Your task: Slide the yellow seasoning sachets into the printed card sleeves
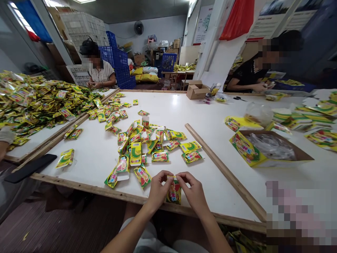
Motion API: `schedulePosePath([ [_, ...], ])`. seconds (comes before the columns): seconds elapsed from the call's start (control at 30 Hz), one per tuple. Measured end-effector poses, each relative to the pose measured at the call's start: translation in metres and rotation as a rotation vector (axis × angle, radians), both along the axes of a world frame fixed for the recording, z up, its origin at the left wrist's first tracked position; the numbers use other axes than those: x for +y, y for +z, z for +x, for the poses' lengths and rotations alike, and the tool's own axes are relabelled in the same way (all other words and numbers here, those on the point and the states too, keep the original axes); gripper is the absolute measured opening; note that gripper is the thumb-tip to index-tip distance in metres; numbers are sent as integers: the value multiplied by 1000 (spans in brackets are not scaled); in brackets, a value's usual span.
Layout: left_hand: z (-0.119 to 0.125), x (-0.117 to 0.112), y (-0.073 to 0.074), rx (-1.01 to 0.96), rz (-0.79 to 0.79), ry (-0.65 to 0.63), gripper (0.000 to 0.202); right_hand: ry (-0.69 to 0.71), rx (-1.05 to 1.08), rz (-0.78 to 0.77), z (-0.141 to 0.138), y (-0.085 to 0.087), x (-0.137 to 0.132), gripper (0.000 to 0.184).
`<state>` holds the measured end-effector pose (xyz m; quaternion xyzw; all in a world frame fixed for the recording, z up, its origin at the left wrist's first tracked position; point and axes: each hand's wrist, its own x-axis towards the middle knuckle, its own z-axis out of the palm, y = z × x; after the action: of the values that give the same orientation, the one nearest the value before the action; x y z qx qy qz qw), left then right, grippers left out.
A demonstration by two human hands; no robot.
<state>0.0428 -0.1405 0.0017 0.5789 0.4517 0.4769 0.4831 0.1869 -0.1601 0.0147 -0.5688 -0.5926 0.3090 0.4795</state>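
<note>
Between my two hands is a small printed carton (173,193) in yellow, green and red, close to the table's front edge. My left hand (161,186) pinches its top left corner with thumb and forefinger. At the top right corner my right hand (190,186) grips the same carton, fingertips close to the left ones. Just beyond lies a loose heap of like cartons (135,153), some with white end flaps standing out. One carton (142,176) rests flat to the left of my left hand, and another carton (192,157) lies farther off on the right.
A wooden strip (226,172) runs across the white table (210,196) on my right. Beyond it stands an open display box (246,149) with clear plastic bags inside. A large pile of cartons (39,102) covers the left table. Two co-workers (101,73) sit across, and a dark phone-like slab (31,168) lies left.
</note>
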Motion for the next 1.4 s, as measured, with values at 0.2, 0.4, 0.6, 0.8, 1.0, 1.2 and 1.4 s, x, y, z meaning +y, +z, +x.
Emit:
schedulePosePath([
  [0.2, -4, 1, -7, -28, -40, -67, 21, 22, 12, -15, 4, -7, -2, 30],
  [0.4, -14, -15, -13, 44, 170, -116, 14, 16, 46, 79, 0, -19, -24, 18],
  [0.6, -28, -37, -14, 169, 651, -93, 35, -135, 61, 149, -10, -15, -57, 7],
  [0.8, -32, -41, -11, 212, 862, -91, 32, -139, 297, 95, -11, -9, -57, 19],
  [1.0, -24, -48, 0, 148, 951, -52, 28, -79, 241, 58, -12, 0, -55, 36],
  [1.2, -15, -55, 11, -70, 638, 12, 28, 27, 90, 158, -7, -2, -62, 48],
  [1.4, 2, -63, 18, -324, 240, 56, 17, -127, 47, -15, -10, -10, -70, 29],
])
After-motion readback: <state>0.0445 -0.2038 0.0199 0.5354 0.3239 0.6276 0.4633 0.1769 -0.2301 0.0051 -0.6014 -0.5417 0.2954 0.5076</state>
